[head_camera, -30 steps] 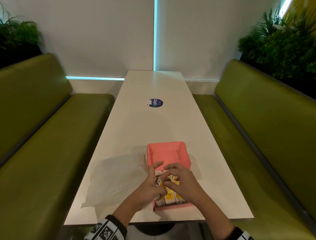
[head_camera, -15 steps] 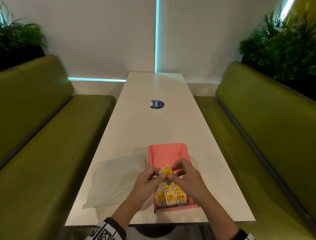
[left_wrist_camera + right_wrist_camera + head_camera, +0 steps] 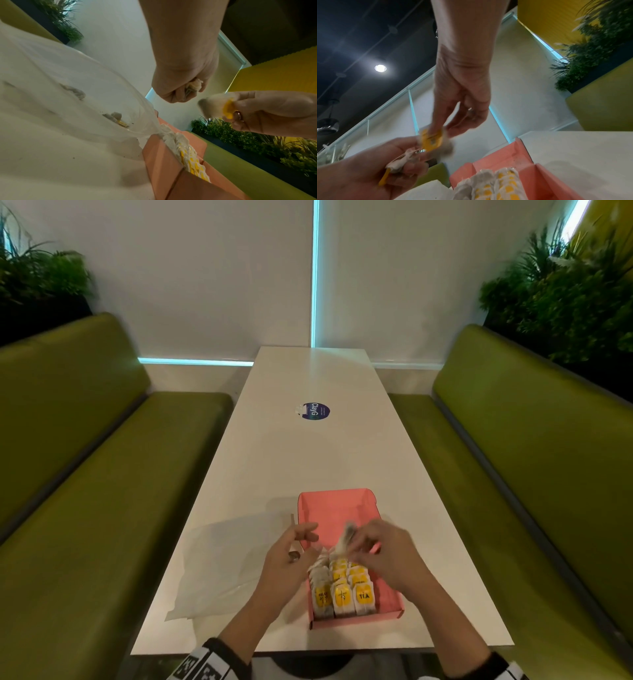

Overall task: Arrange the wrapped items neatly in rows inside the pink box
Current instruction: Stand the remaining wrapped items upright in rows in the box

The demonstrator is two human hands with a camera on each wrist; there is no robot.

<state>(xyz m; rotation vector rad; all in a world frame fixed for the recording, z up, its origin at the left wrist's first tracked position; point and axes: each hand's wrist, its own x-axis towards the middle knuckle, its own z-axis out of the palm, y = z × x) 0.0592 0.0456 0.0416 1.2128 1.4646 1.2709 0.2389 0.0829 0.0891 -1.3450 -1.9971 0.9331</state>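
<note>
The open pink box (image 3: 337,508) lies near the table's front edge, and rows of white wrapped tea bags with yellow labels (image 3: 344,594) fill its near half. Both hands hover over the box's middle. My right hand (image 3: 356,542) pinches a single blurred tea bag (image 3: 431,139) by its yellow label. My left hand (image 3: 301,546) is curled around a small bunch of wrapped tea bags (image 3: 193,85), its index finger stretched toward the right hand. The far half of the box shows bare pink.
A crumpled clear plastic bag (image 3: 222,559) lies left of the box, touching its corner, with a few scraps inside (image 3: 118,119). A round dark sticker (image 3: 315,411) sits mid-table. Green benches (image 3: 102,474) flank the white table (image 3: 308,460).
Both hands have lifted from the rows in the box. The tea bag that both held half a second ago is now in the right hand alone, pulled slightly to the right.
</note>
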